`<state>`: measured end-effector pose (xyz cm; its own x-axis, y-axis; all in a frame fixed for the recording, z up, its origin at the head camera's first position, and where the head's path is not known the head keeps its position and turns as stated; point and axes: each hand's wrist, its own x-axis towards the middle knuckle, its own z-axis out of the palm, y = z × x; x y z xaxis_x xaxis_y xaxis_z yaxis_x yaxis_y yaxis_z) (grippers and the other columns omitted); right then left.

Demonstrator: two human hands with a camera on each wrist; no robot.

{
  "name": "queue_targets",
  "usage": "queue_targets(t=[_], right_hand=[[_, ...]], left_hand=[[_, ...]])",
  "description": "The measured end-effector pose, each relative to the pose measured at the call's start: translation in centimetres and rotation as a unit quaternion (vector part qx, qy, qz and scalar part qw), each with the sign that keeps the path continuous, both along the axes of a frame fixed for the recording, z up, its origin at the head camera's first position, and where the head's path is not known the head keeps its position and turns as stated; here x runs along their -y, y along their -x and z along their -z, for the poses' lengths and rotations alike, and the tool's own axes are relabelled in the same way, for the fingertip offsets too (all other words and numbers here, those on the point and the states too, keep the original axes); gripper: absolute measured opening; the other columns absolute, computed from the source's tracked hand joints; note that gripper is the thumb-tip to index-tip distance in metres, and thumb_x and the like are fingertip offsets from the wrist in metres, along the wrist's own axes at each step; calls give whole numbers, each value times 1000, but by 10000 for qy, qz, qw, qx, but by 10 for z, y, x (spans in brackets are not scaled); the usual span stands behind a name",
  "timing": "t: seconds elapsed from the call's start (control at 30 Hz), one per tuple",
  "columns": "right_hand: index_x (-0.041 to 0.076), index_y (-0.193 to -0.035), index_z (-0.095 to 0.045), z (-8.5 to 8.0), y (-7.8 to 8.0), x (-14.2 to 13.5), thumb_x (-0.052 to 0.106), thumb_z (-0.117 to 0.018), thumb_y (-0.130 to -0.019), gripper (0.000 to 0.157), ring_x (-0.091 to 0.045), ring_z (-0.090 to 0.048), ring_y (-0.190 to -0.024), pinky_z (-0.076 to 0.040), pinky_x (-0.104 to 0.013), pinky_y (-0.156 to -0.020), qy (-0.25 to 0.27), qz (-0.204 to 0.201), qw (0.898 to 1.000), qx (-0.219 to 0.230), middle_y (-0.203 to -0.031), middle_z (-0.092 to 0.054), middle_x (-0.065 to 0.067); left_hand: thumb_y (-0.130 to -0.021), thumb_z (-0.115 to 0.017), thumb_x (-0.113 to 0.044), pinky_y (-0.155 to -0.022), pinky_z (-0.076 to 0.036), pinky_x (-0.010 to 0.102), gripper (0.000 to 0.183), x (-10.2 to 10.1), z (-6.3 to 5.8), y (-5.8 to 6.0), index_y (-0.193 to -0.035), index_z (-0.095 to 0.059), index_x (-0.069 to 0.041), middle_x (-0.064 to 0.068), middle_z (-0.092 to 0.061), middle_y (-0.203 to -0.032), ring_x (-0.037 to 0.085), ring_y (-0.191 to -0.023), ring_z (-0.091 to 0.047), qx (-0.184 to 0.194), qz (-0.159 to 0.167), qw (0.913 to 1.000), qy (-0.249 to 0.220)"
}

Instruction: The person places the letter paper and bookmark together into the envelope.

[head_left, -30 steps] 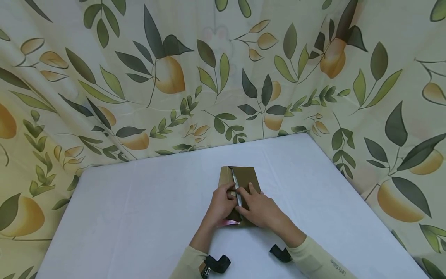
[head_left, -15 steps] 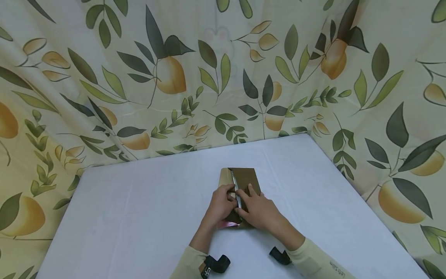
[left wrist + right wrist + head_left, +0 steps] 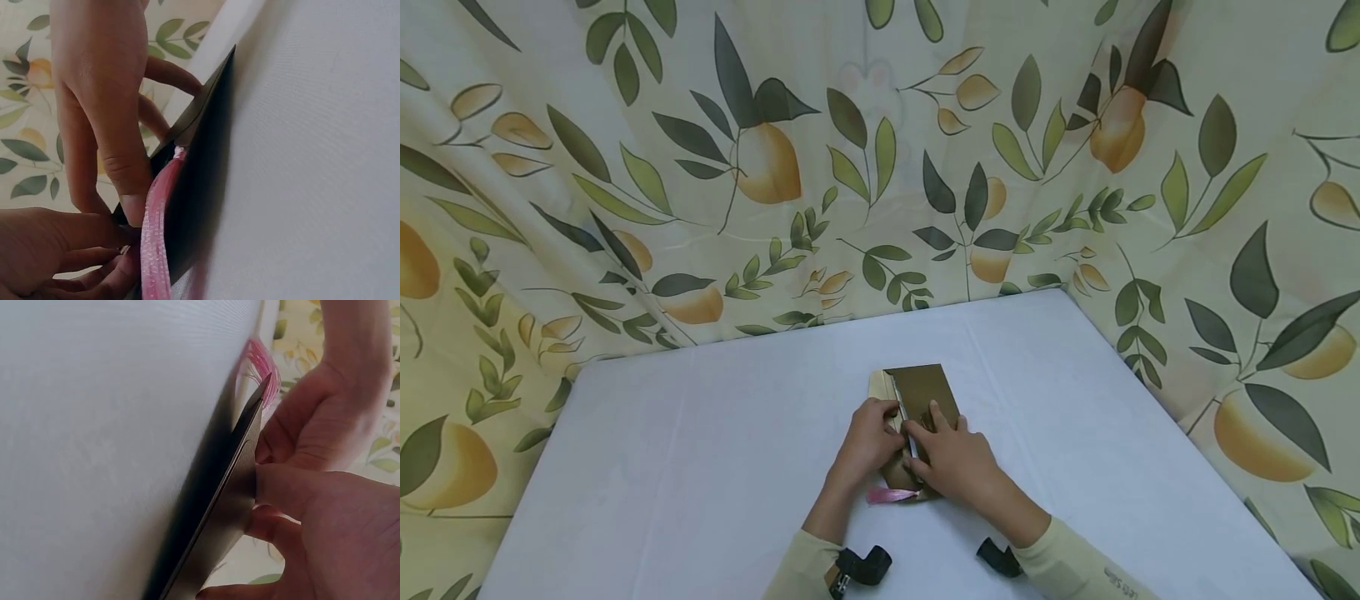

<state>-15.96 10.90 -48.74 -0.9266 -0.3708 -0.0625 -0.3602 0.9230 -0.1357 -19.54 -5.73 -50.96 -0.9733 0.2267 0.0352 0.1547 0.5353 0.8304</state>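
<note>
A brown-gold card folder (image 3: 922,388) with a paler flap (image 3: 880,384) along its left side lies near the middle of the table. A pink tassel (image 3: 891,496) trails from its near end. My left hand (image 3: 867,437) pinches the flap side with curled fingers. My right hand (image 3: 962,462) rests on the cover with fingers spread, its thumb and forefinger at the seam beside the left fingertips. In the left wrist view the tassel (image 3: 156,244) hangs in front of the folder's near edge. Exactly what lies between the fingertips is hidden.
The table (image 3: 737,467) has a white cloth over it. Behind and at both sides hangs a curtain (image 3: 865,208) printed with leaves and fruit. Black camera mounts (image 3: 865,567) stick out from both wrists.
The folder has shifted slightly toward me and tilted a little, with both hands moving along with it. More of the tassel shows at the near end.
</note>
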Motion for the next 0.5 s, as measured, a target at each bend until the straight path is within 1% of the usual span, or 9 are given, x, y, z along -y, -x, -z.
queue_targets(t=[0.07, 0.17, 0.27, 0.33, 0.43, 0.5], right_hand=[[28, -146, -58, 0, -1, 0, 54, -67, -96, 57, -65, -55, -115, -55, -56, -56, 27, -12, 10000, -44, -151, -46, -30], [30, -151, -54, -1, -1, -1, 58, -67, -94, 65, -64, -56, -115, -55, -53, -52, 118, -4, 9999, -48, -152, -45, -30], [27, -153, -52, -6, -1, -1, 57, -68, -94, 68, -62, -56, -116, -56, -56, -55, 187, 93, 9997, -115, -152, -45, -29], [23, -153, -52, -9, 0, -2, 54, -70, -95, 69, -61, -55, -120, -57, -59, -58, 215, 155, 9995, -180, -152, -45, -28], [16, -151, -53, -13, 3, -3, 51, -70, -96, 68, -59, -52, -125, -58, -61, -64, 309, 123, 9988, -371, -152, -47, -27], [12, -150, -54, -15, 5, -3, 49, -69, -97, 67, -57, -50, -129, -58, -61, -71, 464, 10, 9979, -449, -152, -48, -25]], left_hand=[[-75, -73, 11, -63, -51, 23, 50, 0, 0, 0, -125, -66, 13, 17, -60, -104, 16, -78, -59, -78, -35, 9999, 79], [-79, -74, 7, -66, -51, 25, 46, 1, -3, 0, -125, -67, 11, 16, -61, -106, 17, -81, -56, -148, -139, 9998, 86], [-85, -72, 3, -69, -52, 29, 42, 3, -8, 0, -126, -67, 7, 16, -62, -111, 18, -82, -57, -178, -241, 9996, -5], [-89, -70, -1, -73, -52, 33, 38, 7, -12, 1, -127, -68, 4, 16, -62, -113, 20, -86, -58, -246, -275, 9993, -33], [-94, -66, -5, -82, -54, 40, 39, 18, -22, 1, -132, -66, 1, 17, -62, -123, 27, -99, -62, -343, -319, 9987, -187], [-98, -65, -12, -92, -53, 47, 41, 29, -31, 0, -138, -64, -2, 17, -61, -133, 33, -114, -62, -395, -385, 9983, -166]])
